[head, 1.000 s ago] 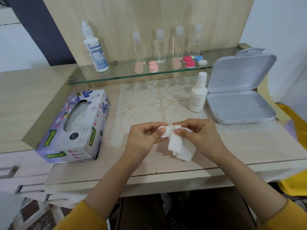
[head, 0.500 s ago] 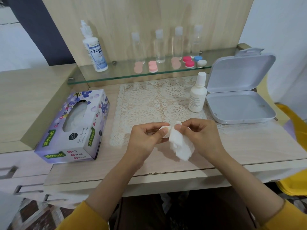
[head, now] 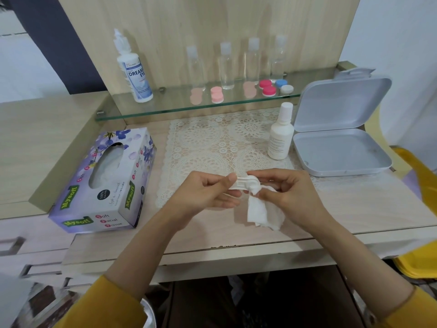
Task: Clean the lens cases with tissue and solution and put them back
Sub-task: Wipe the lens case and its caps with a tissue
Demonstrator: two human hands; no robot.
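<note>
Small white plastic lens case held above wooden tabletop, near cream lace mat, long axis left-right between hands. Left hand pinches its left end, thumb on top. Right hand pinches crumpled white tissue against right cup; both hands equally near.

"Mysoft" tissue box (bottle: "DREAM EYE")
</note>
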